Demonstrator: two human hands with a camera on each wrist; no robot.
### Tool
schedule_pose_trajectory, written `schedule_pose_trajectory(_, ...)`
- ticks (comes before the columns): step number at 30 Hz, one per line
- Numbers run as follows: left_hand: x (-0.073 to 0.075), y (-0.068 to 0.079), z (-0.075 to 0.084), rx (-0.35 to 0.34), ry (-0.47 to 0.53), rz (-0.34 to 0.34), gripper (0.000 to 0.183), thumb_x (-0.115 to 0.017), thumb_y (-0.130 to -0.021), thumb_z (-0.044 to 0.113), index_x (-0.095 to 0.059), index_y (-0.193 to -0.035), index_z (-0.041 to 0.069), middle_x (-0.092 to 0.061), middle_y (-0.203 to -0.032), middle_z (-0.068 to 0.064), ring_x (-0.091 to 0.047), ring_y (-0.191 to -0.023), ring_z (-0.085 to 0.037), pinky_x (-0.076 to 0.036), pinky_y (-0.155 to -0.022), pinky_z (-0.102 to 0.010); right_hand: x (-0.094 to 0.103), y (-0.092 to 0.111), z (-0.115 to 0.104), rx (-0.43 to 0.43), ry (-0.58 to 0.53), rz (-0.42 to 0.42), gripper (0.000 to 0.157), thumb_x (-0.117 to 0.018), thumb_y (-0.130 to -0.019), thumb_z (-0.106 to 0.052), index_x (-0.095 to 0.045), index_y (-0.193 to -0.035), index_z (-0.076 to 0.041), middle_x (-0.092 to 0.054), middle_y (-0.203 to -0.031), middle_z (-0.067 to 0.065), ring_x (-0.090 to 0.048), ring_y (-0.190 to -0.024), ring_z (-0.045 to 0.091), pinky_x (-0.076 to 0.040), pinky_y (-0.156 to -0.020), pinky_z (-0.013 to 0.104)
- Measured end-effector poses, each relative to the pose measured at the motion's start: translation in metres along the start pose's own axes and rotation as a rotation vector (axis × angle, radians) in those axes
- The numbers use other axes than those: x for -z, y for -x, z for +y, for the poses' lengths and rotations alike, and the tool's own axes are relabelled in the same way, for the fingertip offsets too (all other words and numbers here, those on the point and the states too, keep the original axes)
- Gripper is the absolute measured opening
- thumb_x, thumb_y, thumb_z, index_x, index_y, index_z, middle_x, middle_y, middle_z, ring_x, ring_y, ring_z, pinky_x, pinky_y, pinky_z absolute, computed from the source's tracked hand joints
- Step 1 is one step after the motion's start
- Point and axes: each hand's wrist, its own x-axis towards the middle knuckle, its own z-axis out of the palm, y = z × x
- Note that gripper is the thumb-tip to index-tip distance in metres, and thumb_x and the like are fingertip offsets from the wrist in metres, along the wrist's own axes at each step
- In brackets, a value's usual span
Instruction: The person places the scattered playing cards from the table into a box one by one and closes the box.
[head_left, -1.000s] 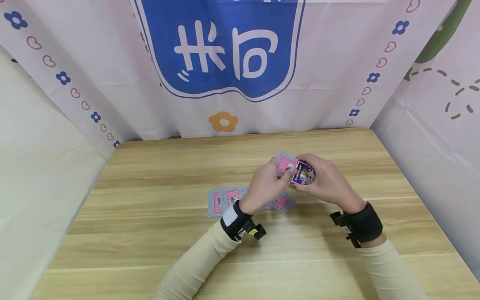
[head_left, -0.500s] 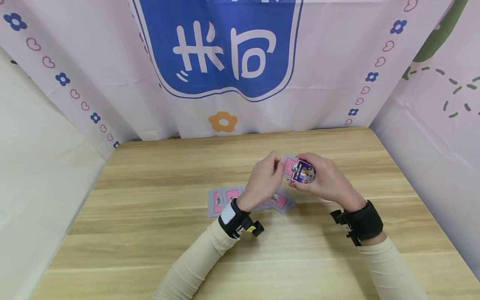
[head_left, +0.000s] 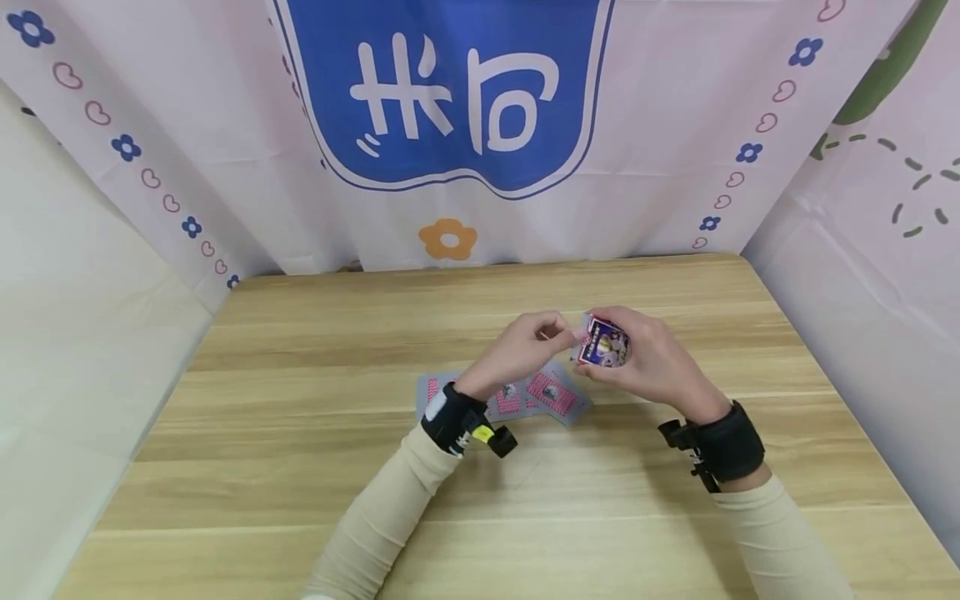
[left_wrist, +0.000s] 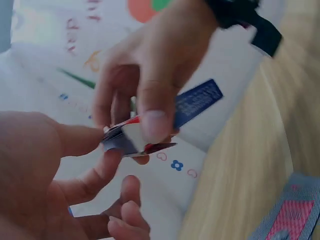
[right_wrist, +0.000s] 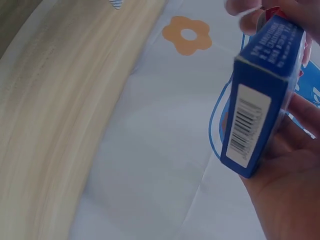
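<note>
My right hand grips a blue playing-card box by its sides above the table. The right wrist view shows the box's barcode end. At the box's open end, a narrow strip of grey-and-pink playing cards sticks out. My left hand pinches that strip between thumb and index finger, its other fingers loosely bent in the left wrist view. How many cards are inside the box is hidden. Below the hands, several playing cards lie overlapping on the table, backs up, partly covered by my left wrist.
The wooden table ends at a white curtain with a blue emblem at the back. White cloth walls stand on both sides. Each wrist wears a black camera strap.
The cards at the box mouth have slid into the box; far less of them sticks out now. My left hand has turned and its wrist has shifted slightly left. My right hand stays nearly still.
</note>
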Motion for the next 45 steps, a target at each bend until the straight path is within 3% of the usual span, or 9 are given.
schedule_pose_trajectory(6, 0.007, -0.002, -0.01, 0.105, 0.185, -0.125, 0.039, -0.057, -0.088, 0.054, -0.063, -0.092, 0.016, -0.058, -0.098, -0.006, -0.051, -0.092, -0.03, -0.041, -0.07, -0.041, 0.002, -0.002, -0.002, 0.009, 0.004, -0.009, 0.068, -0.087, -0.063, -0.029, -0.056, -0.119, -0.005, -0.063, -0.107, 0.011, -0.058, -0.08, 0.013, -0.055, -0.058, 0.033)
schedule_pose_trajectory(14, -0.002, -0.009, -0.019, 0.157, 0.481, -0.217, 0.038, -0.061, -0.09, 0.042, -0.062, -0.083, 0.005, -0.058, -0.084, -0.003, -0.052, -0.081, -0.028, -0.042, -0.068, -0.034, 0.006, -0.002, -0.01, 0.018, -0.025, -0.008, 0.07, -0.084, -0.066, -0.033, -0.054, -0.122, -0.003, -0.063, -0.106, 0.012, -0.059, -0.078, 0.013, -0.055, -0.055, 0.032)
schedule_pose_trajectory(19, -0.004, -0.011, -0.02, 0.158, 0.596, -0.188, 0.04, -0.059, -0.092, 0.041, -0.062, -0.088, 0.001, -0.058, -0.083, -0.004, -0.05, -0.08, -0.022, -0.041, -0.068, -0.031, 0.008, -0.002, -0.012, 0.019, -0.039, 0.013, 0.07, -0.084, -0.066, -0.033, -0.054, -0.122, -0.003, -0.063, -0.106, 0.013, -0.058, -0.078, 0.013, -0.055, -0.055, 0.034)
schedule_pose_trajectory(22, -0.004, -0.011, -0.023, 0.127, 0.385, -0.094, 0.041, -0.053, -0.095, 0.042, -0.06, -0.093, 0.002, -0.057, -0.087, 0.0, -0.051, -0.08, -0.016, -0.042, -0.068, -0.03, 0.008, -0.003, -0.01, 0.0, -0.026, 0.011, 0.07, -0.084, -0.066, -0.034, -0.055, -0.122, -0.003, -0.063, -0.107, 0.012, -0.058, -0.077, 0.013, -0.054, -0.055, 0.033)
schedule_pose_trajectory(27, -0.009, -0.005, -0.028, 0.12, -0.46, -0.044, 0.037, -0.062, -0.088, 0.046, -0.057, -0.07, 0.013, -0.052, -0.065, 0.008, -0.047, -0.054, -0.007, -0.04, -0.045, -0.023, 0.008, -0.002, -0.006, -0.029, -0.02, 0.004, 0.07, -0.085, -0.065, -0.034, -0.056, -0.122, -0.006, -0.064, -0.108, 0.01, -0.058, -0.077, 0.013, -0.054, -0.057, 0.034)
schedule_pose_trajectory(29, -0.012, -0.002, -0.031, 0.133, -0.694, -0.064, 0.045, -0.068, -0.08, 0.052, -0.052, -0.061, 0.014, -0.045, -0.057, 0.004, -0.043, -0.05, -0.012, -0.035, -0.041, -0.026, 0.008, -0.002, -0.006, -0.039, -0.022, -0.001, 0.07, -0.085, -0.065, -0.036, -0.056, -0.121, -0.007, -0.064, -0.107, 0.009, -0.058, -0.077, 0.012, -0.054, -0.057, 0.034)
schedule_pose_trajectory(31, -0.016, 0.001, -0.032, 0.15, -0.837, -0.07, 0.053, -0.071, -0.073, 0.058, -0.05, -0.058, 0.012, -0.045, -0.06, 0.001, -0.043, -0.056, -0.016, -0.036, -0.042, -0.029, 0.008, -0.002, -0.006, -0.048, -0.022, -0.01, 0.069, -0.085, -0.065, -0.038, -0.056, -0.121, -0.008, -0.064, -0.106, 0.007, -0.057, -0.077, 0.012, -0.054, -0.057, 0.034)
schedule_pose_trajectory(35, -0.021, 0.002, -0.035, 0.173, -0.953, -0.074, 0.054, -0.073, -0.065, 0.064, -0.056, -0.065, 0.013, -0.053, -0.072, -0.003, -0.047, -0.07, -0.021, -0.044, -0.051, -0.036, 0.007, -0.002, -0.006, -0.059, -0.022, -0.017, 0.069, -0.084, -0.064, -0.04, -0.057, -0.12, -0.009, -0.064, -0.105, 0.006, -0.057, -0.076, 0.011, -0.053, -0.057, 0.033)
schedule_pose_trajectory(45, -0.023, -0.001, -0.037, 0.209, -0.911, -0.079, 0.056, -0.074, -0.063, 0.064, -0.056, -0.07, 0.011, -0.055, -0.076, -0.004, -0.048, -0.07, -0.022, -0.045, -0.052, -0.036, 0.007, -0.001, -0.004, -0.06, -0.009, -0.014, 0.069, -0.084, -0.064, -0.04, -0.057, -0.119, -0.009, -0.063, -0.104, 0.004, -0.057, -0.075, 0.011, -0.053, -0.056, 0.033)
